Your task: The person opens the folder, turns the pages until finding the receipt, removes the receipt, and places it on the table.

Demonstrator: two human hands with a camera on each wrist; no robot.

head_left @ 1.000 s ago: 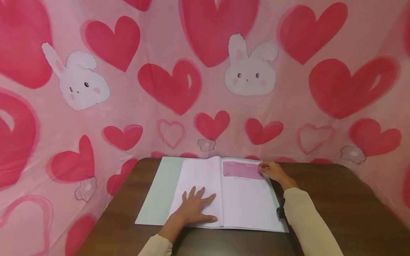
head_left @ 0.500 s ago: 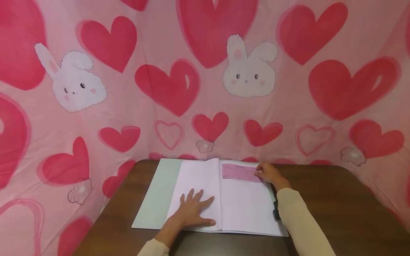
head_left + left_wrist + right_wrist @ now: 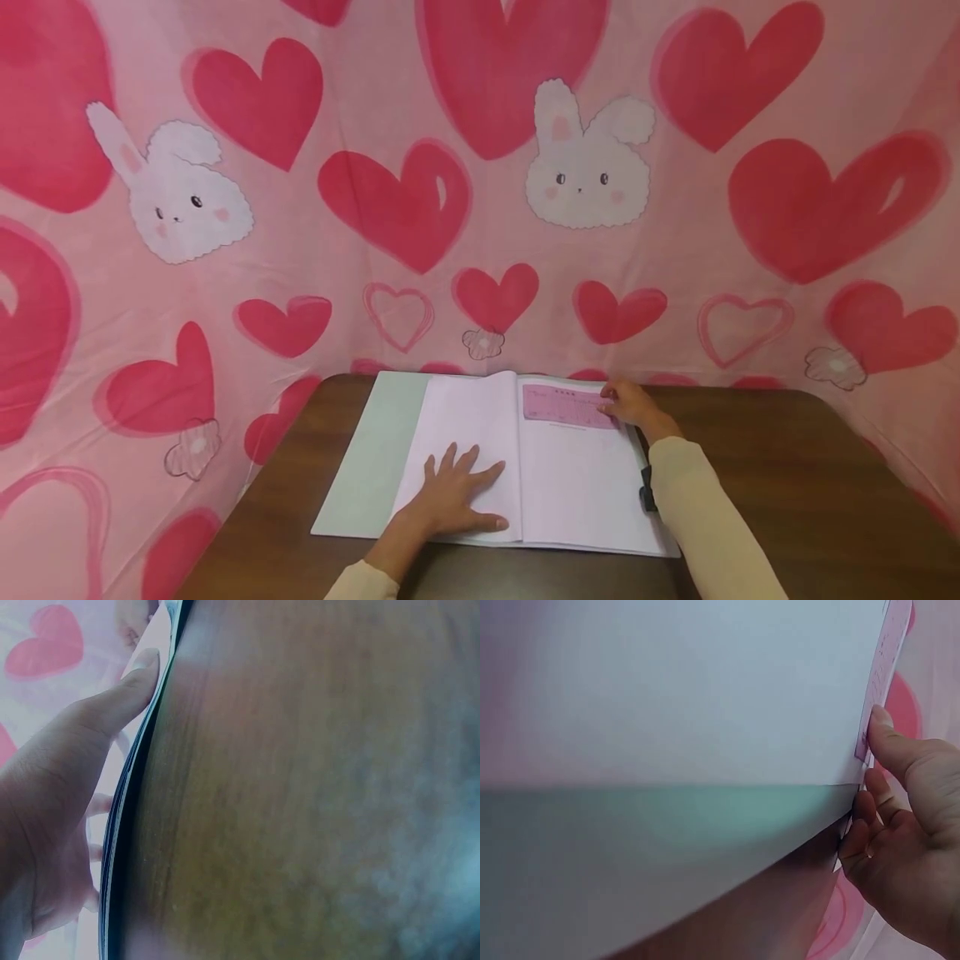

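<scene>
A large book (image 3: 375, 467) with a pale green cover lies open on the table. My left hand (image 3: 453, 500) rests with spread fingers on its white left page (image 3: 465, 404). In the left wrist view, the thumb (image 3: 135, 686) lies along the near edge of the pages. Near the top of the right page (image 3: 577, 483) is a pink paper slip (image 3: 562, 406) with small dark print, too small to read. My right hand (image 3: 637, 408) pinches the slip's right end at the book's far right corner. Curled fingers (image 3: 862, 810) sit by the page edge in the right wrist view.
The dark brown wooden table (image 3: 780, 492) extends to both sides of the book. Behind it hangs a pink cloth (image 3: 510, 242) with hearts and rabbit faces. A small black object (image 3: 647, 489) sits at the right wrist.
My right hand has shifted slightly left along the pink slip. The left hand stays on its page. The head view has moved a little.
</scene>
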